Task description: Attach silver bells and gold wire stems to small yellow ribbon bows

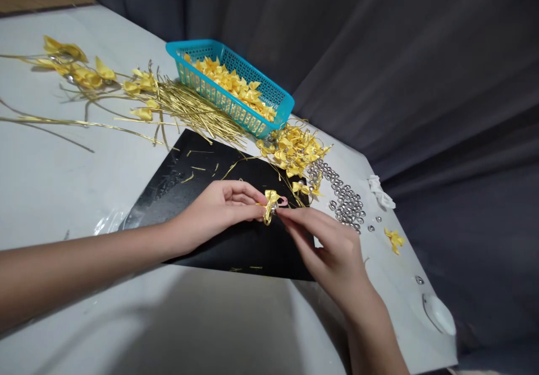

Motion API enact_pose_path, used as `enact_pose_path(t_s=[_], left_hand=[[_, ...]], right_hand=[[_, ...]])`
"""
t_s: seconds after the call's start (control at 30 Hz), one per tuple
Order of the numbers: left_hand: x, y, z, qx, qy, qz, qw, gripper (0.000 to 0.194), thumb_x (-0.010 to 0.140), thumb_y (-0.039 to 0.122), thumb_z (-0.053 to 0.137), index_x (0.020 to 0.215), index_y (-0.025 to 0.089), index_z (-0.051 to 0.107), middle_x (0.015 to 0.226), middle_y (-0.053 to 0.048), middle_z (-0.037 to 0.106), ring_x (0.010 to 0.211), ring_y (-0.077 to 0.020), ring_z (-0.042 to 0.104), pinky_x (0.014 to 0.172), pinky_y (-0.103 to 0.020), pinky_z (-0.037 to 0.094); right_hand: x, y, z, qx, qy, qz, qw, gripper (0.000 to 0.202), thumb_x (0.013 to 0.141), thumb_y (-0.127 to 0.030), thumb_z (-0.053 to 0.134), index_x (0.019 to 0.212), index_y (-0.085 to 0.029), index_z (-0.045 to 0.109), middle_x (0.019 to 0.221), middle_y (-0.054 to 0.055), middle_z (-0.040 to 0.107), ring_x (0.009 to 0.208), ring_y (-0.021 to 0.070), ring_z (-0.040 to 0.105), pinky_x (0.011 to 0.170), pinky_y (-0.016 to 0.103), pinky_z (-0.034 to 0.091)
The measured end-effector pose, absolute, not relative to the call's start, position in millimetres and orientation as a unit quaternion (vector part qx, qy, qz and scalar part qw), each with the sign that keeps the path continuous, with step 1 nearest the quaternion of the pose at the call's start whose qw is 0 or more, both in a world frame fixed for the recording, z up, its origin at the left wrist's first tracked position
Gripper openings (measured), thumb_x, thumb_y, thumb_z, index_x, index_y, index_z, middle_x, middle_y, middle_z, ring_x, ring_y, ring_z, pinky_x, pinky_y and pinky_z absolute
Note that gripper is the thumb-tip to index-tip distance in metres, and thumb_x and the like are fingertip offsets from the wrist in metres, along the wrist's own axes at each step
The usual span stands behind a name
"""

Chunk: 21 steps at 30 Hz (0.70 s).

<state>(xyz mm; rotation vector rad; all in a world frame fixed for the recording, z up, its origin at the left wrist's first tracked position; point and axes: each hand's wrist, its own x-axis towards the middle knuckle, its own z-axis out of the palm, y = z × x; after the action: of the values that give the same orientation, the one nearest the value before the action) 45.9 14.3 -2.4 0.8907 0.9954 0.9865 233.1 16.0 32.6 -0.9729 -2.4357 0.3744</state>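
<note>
Above the black mat (202,195), my left hand (219,209) pinches a small yellow ribbon bow (271,197) between thumb and fingers. A silver bead and a loop of gold cord show at the bow's lower part. My right hand (326,237) meets it from the right, its thumb and index finger closed at the bead and cord. What exactly the right fingertips grip is too small to tell. Short gold cord scraps lie on the mat around both hands.
A blue basket (287,105) of yellow bows stands at the back. Gold cords (193,108) lie left of it. Finished-looking bows (297,147) and silver beads (347,204) are piled right of the mat. A white round object (439,313) sits near the right table edge.
</note>
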Motion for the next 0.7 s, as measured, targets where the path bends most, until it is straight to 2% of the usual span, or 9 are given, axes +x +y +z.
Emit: enact_pose_path(t_s=[0.17, 0.43, 0.57, 0.7], left_hand=[[45, 15, -4, 0.398, 0.441, 0.447, 0.669, 0.019, 0.062, 0.025, 0.074, 0.072, 0.015, 0.063, 0.068, 0.001, 0.065, 0.067, -0.0105, 0.059, 0.068, -0.022, 0.044], [46, 14, -2, 0.389, 0.463, 0.437, 0.665, 0.014, 0.061, 0.018, 0.072, 0.069, 0.015, 0.060, 0.070, 0.000, 0.065, 0.067, -0.0111, 0.058, 0.066, -0.023, 0.043], [47, 12, -2, 0.425, 0.476, 0.438, 0.633, 0.011, 0.063, 0.021, 0.069, 0.067, 0.016, 0.061, 0.069, 0.000, 0.064, 0.065, -0.0122, 0.056, 0.062, -0.023, 0.041], [47, 13, -1, 0.426, 0.477, 0.423, 0.642, 0.013, 0.063, 0.024, 0.071, 0.066, 0.015, 0.061, 0.065, 0.000, 0.063, 0.060, -0.0110, 0.054, 0.056, -0.023, 0.038]], right_hand=[[233, 16, 33, -0.336, -0.899, 0.122, 0.253, 0.022, 0.082, -0.005, 0.054, 0.098, -0.017, 0.064, 0.088, 0.005, 0.071, 0.075, 0.0138, 0.064, 0.070, 0.027, 0.053], [240, 21, 40, -0.357, -0.913, 0.136, 0.142, 0.023, 0.085, -0.007, 0.048, 0.100, -0.018, 0.062, 0.090, 0.006, 0.067, 0.081, 0.0158, 0.063, 0.072, 0.028, 0.053], [252, 20, 51, -0.364, -0.911, 0.125, 0.152, 0.022, 0.086, -0.009, 0.049, 0.101, -0.020, 0.060, 0.093, 0.005, 0.064, 0.080, 0.0140, 0.062, 0.069, 0.025, 0.051], [258, 20, 59, -0.375, -0.905, 0.096, 0.175, 0.015, 0.085, -0.009, 0.051, 0.092, -0.020, 0.057, 0.084, 0.003, 0.059, 0.074, 0.0121, 0.059, 0.065, 0.023, 0.049]])
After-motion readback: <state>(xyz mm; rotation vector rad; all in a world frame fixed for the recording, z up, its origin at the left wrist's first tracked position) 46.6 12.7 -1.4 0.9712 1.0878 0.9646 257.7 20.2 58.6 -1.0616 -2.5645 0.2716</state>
